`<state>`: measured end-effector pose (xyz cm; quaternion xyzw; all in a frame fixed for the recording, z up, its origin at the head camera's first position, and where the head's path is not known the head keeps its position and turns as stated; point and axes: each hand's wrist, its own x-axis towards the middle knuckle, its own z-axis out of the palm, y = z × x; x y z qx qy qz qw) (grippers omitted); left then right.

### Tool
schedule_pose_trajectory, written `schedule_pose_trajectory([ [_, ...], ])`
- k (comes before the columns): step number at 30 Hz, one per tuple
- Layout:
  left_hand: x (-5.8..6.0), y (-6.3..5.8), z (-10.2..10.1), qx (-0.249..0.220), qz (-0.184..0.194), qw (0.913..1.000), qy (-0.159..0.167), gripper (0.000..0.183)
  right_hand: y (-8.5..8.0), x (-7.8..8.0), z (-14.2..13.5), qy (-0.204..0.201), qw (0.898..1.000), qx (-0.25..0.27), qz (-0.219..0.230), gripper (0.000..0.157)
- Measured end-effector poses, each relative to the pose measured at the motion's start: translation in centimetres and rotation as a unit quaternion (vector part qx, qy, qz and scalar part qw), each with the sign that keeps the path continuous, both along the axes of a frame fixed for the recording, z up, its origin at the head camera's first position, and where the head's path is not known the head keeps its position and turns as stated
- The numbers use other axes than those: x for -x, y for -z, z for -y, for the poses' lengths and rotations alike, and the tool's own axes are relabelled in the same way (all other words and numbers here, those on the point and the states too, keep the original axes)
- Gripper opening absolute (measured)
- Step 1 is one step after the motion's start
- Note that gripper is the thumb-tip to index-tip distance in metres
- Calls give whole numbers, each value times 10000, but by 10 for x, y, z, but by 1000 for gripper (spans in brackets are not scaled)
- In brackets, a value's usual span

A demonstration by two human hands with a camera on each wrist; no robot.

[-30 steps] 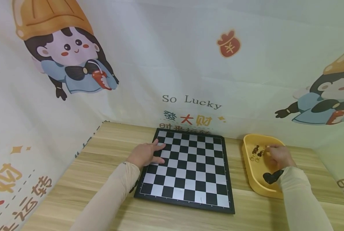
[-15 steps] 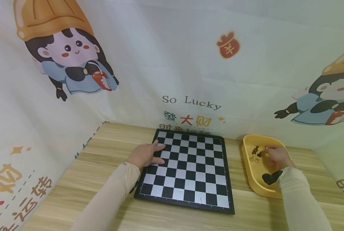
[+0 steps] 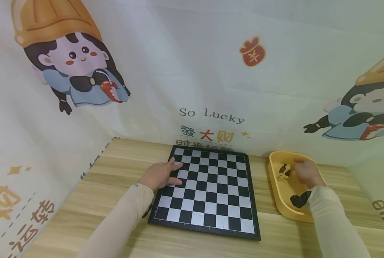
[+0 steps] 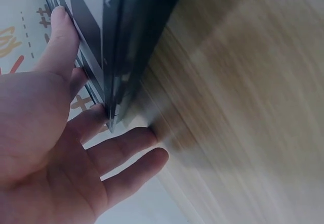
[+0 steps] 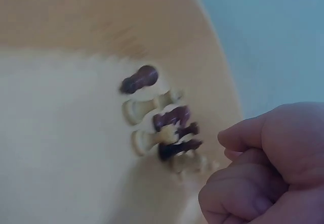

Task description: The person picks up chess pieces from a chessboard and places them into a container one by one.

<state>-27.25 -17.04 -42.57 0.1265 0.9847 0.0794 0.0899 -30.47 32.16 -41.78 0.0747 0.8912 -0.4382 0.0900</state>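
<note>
My left hand [image 3: 159,175] lies at the left edge of a black-and-white chessboard [image 3: 208,190], fingers spread. In the left wrist view the thumb [image 4: 59,37] rests over the board's checkered face, and the lower fingers extend past its dark edge. My right hand [image 3: 307,172] is inside a yellow tray [image 3: 280,200] at the right, its fingers curled. Beside its fingertips, several dark and pale chess pieces [image 5: 164,130] lie in a cluster on the tray floor. In the right wrist view nothing shows between these fingers; the palm side is hidden.
The board and tray sit on a light wood-grain table [image 3: 114,200]. A printed cloth [image 3: 166,71] with cartoon figures and lettering hangs right behind the table. A black strap-like object [image 3: 299,199] is at my right wrist over the tray.
My right hand has shifted slightly away from the chess pieces within the tray, leaving a gap beside them. The left hand stays at the board. The view has tilted a little.
</note>
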Motion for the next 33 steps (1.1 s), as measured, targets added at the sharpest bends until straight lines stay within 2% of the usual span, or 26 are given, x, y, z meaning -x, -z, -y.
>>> schedule_pose_trajectory([
  [3,0,0,1,-51,23,10000,24,77,-10,-4,4,-146,9998,27,-122,59],
  [8,-1,0,1,-25,-66,9998,173,78,-26,-11,13,-269,9996,40,-51,57],
  [14,0,-4,-1,221,-404,9983,365,77,-38,-11,24,-609,9978,-219,-123,54],
  [18,3,-3,-1,572,-638,9954,429,76,-46,-13,38,-772,9966,-272,-112,57],
  [20,4,-2,-1,763,-921,9915,504,75,-50,-14,47,-804,9963,-284,-132,60],
  [22,6,-1,0,924,-1429,9836,600,73,-54,-16,55,-822,9957,-361,-222,63],
  [26,9,-4,-1,824,-2417,9649,615,64,-60,-19,65,-880,9935,-616,-384,65],
  [28,10,-9,-3,645,-2606,9617,554,54,-62,-20,69,-938,9923,-665,-454,65],
  [31,12,-18,-6,342,-2521,9663,389,45,-67,-21,72,-970,9907,-731,-607,68],
  [33,13,-24,-8,238,-2507,9673,299,45,-71,-21,74,-968,9893,-800,-744,69],
])
